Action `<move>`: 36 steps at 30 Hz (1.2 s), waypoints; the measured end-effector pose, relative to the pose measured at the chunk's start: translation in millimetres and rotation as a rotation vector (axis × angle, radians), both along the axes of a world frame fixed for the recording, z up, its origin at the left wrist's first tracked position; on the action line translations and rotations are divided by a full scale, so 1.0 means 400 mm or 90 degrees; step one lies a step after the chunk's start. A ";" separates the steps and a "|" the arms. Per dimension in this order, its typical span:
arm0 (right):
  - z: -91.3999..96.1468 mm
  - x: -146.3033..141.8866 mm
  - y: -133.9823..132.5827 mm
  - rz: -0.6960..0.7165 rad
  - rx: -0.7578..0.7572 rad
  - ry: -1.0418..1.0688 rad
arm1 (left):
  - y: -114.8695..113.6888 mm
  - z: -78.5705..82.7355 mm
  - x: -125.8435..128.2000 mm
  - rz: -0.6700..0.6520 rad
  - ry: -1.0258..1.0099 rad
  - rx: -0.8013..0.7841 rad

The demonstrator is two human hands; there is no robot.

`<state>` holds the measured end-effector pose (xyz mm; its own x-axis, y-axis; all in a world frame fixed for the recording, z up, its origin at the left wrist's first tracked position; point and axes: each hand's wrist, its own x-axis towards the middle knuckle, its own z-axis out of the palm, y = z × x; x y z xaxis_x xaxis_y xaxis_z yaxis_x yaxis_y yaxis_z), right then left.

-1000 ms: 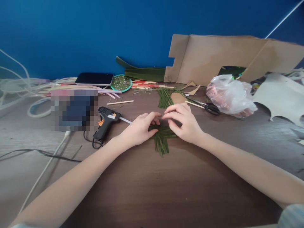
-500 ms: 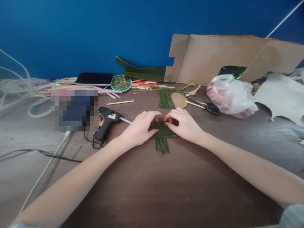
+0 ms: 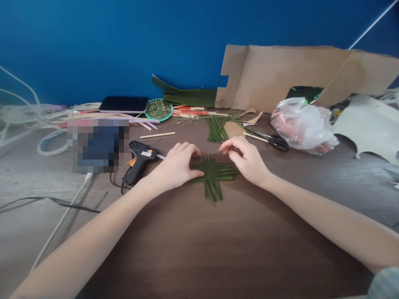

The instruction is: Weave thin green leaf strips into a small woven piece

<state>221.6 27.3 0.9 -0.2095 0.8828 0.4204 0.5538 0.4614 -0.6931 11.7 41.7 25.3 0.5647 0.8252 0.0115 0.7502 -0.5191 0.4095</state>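
Green leaf strips, crossed and interlaced into a woven piece (image 3: 212, 171), lie flat on the brown table (image 3: 212, 245). My left hand (image 3: 180, 165) rests at the left side of the weave, its thumb on or just over the strips and its fingers apart. Just beyond the weave's upper right, my right hand (image 3: 245, 160) is raised, fingers loosely curved and nothing visible in them. Behind the weave lies a bundle of loose green strips (image 3: 216, 129).
A glue gun (image 3: 141, 160) lies left of my left hand. Scissors (image 3: 278, 143), a plastic bag (image 3: 304, 126) and a thin stick (image 3: 255, 137) are at right. Cardboard (image 3: 280, 70) leans against the blue wall. A phone (image 3: 124, 104) and a round green-rimmed dish (image 3: 158, 109) sit at back left.
Both hands have drawn apart from the weave's upper middle. My right hand has lifted off to the upper right, my left has slid left, and more of the weave shows.
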 end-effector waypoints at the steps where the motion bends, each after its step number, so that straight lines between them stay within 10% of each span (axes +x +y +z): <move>1: 0.001 0.001 0.000 0.002 -0.002 0.002 | 0.001 0.004 -0.001 0.001 0.012 -0.005; 14: 0.005 -0.014 -0.022 0.185 0.163 -0.323 | -0.023 0.017 0.006 -0.055 0.137 0.100; 36: 0.001 -0.005 -0.013 0.238 0.215 -0.341 | 0.000 0.032 -0.012 0.017 0.020 0.060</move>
<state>219.8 22.1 1.3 -0.7245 0.5522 0.4127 0.5399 0.8267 -0.1584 6.8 41.6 38.3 0.5434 0.8364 0.0717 0.7766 -0.5333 0.3355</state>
